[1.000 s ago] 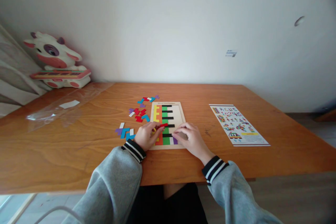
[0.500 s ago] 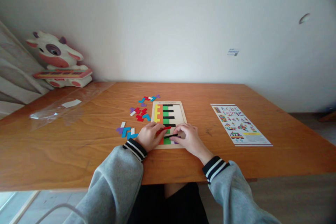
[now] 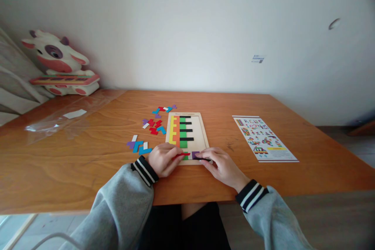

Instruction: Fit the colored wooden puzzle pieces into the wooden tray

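A wooden puzzle board (image 3: 199,129) lies in front of me, with yellow, orange, green and black pieces fitted along its left side. Over the board's lower left, my left hand (image 3: 165,159) pinches a red puzzle piece (image 3: 184,154). My right hand (image 3: 224,165), at the lower right corner, has a thin black puzzle piece (image 3: 203,159) between thumb and fingers. A purple piece (image 3: 195,154) sits in the board's bottom row, close to the right fingertips. Part of the lower board is hidden by my hands.
Left of the board lie loose red, blue, white and purple pieces (image 3: 152,123). A printed pattern sheet (image 3: 265,140) rests on the table's right side. Clear plastic wrap (image 3: 55,123) and a cow-shaped toy keyboard (image 3: 64,66) are at the left, by the wall.
My right hand has moved right and nearer to me with the black piece, off the green column. My left hand has shifted slightly nearer to me, still pinching the red piece.
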{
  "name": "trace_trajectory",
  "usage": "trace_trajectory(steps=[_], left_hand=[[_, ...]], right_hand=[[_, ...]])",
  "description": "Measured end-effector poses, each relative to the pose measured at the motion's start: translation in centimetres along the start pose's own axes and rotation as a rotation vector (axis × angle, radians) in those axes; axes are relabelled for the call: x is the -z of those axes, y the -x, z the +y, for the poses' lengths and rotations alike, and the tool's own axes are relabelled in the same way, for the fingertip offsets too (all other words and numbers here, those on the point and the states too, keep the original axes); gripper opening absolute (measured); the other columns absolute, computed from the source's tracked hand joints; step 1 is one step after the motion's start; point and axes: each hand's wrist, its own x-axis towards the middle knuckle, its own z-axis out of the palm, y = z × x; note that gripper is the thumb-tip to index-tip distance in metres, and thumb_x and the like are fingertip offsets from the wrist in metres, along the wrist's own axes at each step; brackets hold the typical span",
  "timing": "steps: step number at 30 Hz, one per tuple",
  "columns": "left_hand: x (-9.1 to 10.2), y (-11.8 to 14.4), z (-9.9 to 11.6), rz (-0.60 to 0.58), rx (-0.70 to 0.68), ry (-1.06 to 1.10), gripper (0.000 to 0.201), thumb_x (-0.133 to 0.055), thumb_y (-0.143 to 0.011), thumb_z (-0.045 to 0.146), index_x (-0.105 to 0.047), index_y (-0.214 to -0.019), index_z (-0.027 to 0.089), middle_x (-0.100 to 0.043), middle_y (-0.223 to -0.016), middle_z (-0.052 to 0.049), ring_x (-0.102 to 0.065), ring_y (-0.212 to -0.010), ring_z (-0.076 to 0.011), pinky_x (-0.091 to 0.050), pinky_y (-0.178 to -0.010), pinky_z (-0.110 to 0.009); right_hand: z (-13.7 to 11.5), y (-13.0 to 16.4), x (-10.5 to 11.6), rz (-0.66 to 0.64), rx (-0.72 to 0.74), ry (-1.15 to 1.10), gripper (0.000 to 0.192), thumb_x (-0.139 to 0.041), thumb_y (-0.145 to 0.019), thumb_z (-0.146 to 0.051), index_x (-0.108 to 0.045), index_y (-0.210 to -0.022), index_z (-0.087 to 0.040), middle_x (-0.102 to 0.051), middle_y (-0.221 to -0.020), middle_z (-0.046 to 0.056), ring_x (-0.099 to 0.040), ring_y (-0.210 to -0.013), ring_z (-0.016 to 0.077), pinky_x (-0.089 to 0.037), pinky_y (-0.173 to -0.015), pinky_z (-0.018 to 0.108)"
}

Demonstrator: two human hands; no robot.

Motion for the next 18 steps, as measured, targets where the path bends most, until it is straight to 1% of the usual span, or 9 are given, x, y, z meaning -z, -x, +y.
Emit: trace_trajectory(steps=[5, 10, 15, 18], left_hand=[[0.1, -0.1, 0.3, -0.055, -0.035, -0.037, 0.016, -0.048, -0.093, 0.022, -0.06, -0.102, 0.017, -0.069, -0.078, -0.006, -0.066, -0.069, -0.0183, -0.054, -0.068, -0.031], [-0.1, -0.1, 0.1, -0.036, -0.034, -0.068, 0.016, -0.047, -0.094, 0.023, -0.061, -0.1, 0.017, -0.07, -0.077, -0.006, -0.067, -0.069, -0.0178, -0.054, -0.067, -0.03], [-0.2, -0.2, 0.1, -0.005, -0.01, -0.096, 0.016, -0.048, -0.095, 0.022, -0.061, -0.102, 0.017, -0.071, -0.078, -0.006, -0.067, -0.069, -0.0182, -0.054, -0.065, -0.029], [-0.2, -0.3, 0.1, -0.022, 0.003, -0.094, 0.017, -0.048, -0.095, 0.022, -0.06, -0.106, 0.017, -0.072, -0.084, -0.007, -0.069, -0.074, -0.0185, -0.055, -0.07, -0.03]], right_hand=[[-0.5, -0.2, 0.1, -0.051, 0.058, 0.045, 0.019, -0.054, -0.095, -0.028, -0.065, -0.111, -0.024, -0.071, -0.108, 0.007, -0.066, -0.101, 0.0208, -0.053, -0.092, 0.039], [-0.4, -0.5, -0.1, -0.076, 0.113, 0.07, 0.021, -0.053, -0.096, -0.024, -0.062, -0.115, -0.022, -0.071, -0.111, 0.008, -0.064, -0.105, 0.0207, -0.052, -0.094, 0.04], [-0.2, -0.7, -0.5, -0.069, 0.105, 0.105, 0.021, -0.053, -0.096, -0.024, -0.061, -0.116, -0.021, -0.07, -0.112, 0.009, -0.063, -0.107, 0.022, -0.05, -0.096, 0.042], [-0.3, -1.1, -0.5, -0.044, 0.091, 0.086, 0.019, -0.054, -0.096, -0.022, -0.06, -0.114, -0.022, -0.07, -0.114, 0.008, -0.064, -0.107, 0.0213, -0.05, -0.096, 0.042]])
